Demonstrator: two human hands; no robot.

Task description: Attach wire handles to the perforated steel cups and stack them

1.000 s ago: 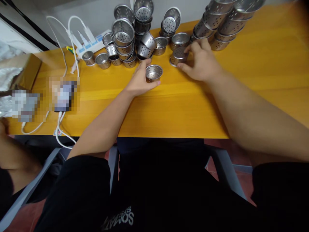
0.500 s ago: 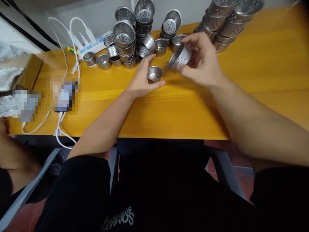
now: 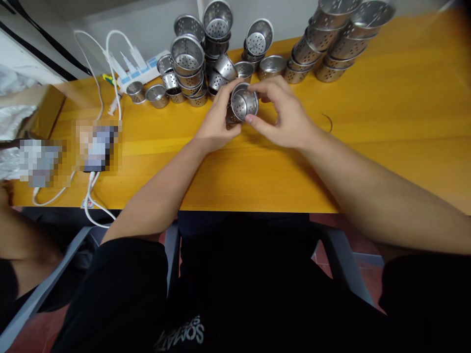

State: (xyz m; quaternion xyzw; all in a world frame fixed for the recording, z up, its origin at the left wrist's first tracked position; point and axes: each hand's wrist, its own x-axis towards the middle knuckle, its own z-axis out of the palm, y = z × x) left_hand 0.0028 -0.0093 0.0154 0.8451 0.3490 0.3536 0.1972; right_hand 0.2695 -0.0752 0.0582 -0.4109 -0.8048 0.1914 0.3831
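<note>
A perforated metal cup (image 3: 245,102) sits tilted between my hands, its mouth facing up toward me. My left hand (image 3: 218,120) is curled round its left side, thumb low and fingers behind. From the right, my right hand (image 3: 281,113) has its thumb and forefinger at the cup's rim. Below and left of this cup, perforated metal shows inside my left hand, mostly hidden. Behind my hands stand stacked cups (image 3: 188,61) and a single low cup (image 3: 271,67).
Taller cup stacks (image 3: 324,37) stand at the back right of the wooden table (image 3: 257,181). At the left are a power strip (image 3: 143,73), white cables, a phone (image 3: 100,148) and a box (image 3: 49,110). Another person's arm (image 3: 25,235) shows at the left edge. A thin dark strand (image 3: 328,121) lies right.
My right hand has moved left with its cup, which now sits at my left hand, over where the other cup stood. My left hand has closed in.
</note>
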